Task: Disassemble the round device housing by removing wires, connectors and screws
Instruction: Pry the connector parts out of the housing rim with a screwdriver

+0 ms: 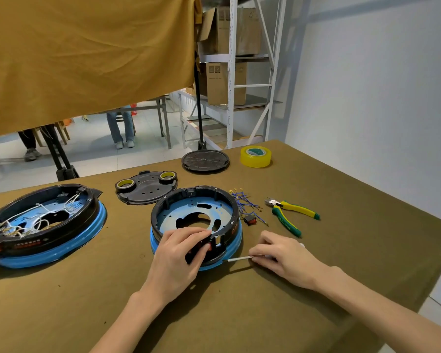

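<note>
One camera, worn on the head

It looks forward and down from above the worktop (316,250), close to both hands and the round housing (196,220) right in front. The wide view also takes in the far worktop edge, the hanging cloth (87,59) and shelves (239,72) behind.

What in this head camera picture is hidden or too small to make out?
- Red part at the round blue-and-black housing front: covered by the left hand.
- Thin white tool: handle hidden in the right hand, tip too small.
- Second wired housing: cut by left edge.
</note>
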A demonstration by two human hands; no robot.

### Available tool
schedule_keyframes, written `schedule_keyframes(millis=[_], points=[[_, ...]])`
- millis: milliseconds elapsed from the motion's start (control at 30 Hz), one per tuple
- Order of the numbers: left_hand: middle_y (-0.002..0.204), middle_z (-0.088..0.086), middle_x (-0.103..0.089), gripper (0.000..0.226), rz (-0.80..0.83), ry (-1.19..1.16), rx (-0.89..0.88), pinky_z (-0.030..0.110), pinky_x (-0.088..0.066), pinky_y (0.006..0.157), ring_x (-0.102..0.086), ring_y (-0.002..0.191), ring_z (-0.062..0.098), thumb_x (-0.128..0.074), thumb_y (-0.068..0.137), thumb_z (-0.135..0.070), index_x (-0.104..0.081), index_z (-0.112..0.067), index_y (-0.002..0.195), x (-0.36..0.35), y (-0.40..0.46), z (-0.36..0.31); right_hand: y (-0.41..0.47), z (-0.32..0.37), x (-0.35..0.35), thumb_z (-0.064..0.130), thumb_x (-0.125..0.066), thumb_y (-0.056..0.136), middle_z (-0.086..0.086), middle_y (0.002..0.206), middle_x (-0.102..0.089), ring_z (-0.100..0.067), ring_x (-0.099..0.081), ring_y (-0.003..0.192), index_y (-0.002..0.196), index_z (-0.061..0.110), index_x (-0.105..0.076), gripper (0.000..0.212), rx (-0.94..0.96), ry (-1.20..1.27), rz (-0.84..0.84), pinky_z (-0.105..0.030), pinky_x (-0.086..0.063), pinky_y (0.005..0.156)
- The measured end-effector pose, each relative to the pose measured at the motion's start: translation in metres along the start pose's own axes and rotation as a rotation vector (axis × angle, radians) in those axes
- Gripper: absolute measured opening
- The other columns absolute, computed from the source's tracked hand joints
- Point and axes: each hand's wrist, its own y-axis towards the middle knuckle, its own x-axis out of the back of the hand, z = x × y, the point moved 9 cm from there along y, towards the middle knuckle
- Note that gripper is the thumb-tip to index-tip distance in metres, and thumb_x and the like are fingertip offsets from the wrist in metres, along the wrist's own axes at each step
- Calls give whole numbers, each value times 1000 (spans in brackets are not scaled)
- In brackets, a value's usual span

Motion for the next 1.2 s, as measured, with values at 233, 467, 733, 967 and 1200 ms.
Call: schedule_keyframes(millis=[233, 467, 733, 967, 1200], points=[[125, -13, -69, 39, 9, -4, 51, 9, -32, 107, -61, 116, 5, -68, 91, -34, -69, -25, 128, 7, -7, 11, -3, 30, 3, 50, -44, 106, 14, 95, -50, -8, -50, 67, 119, 40, -69, 30, 27, 5, -76, -28, -45, 57], [127, -20, -66, 39, 76, 61, 79, 9, -25, 108, -51, 121, -7, -56, 96, -42, -63, -33, 134, 3, -5, 12, 16, 32, 23, 67, -40, 98, 19, 86, -51, 2, -52, 66, 107, 39, -77, 47, -95, 38, -195, -18, -43, 54], [125, -21, -67, 39, 163, 10, 83, 13, -30, 101, -54, 117, -8, -67, 97, -28, -64, -31, 135, 4, 1, 17, 25, 29, 19, 71, -35, 96, 15, 85, -58, -6, -57, 69, 104, 39, -79, 55, -158, -47, -142, -28, -52, 59], [125, -24, -64, 41, 198, 9, 80, 17, -37, 94, -49, 107, -9, -67, 95, -30, -62, -35, 136, 4, 3, 19, 27, 36, 21, 72, -33, 96, 15, 80, -61, -6, -58, 70, 102, 39, -78, 57, -155, -111, -139, -29, -51, 58], [122, -15, -69, 41, 126, 23, 27, 14, -34, 89, -40, 110, -23, -65, 91, -33, -67, -27, 132, 6, 0, 11, 31, 61, 31, 65, -27, 100, 11, 67, -53, -6, -49, 56, 82, 30, -70, 59, -146, -397, -145, -19, -24, 47]])
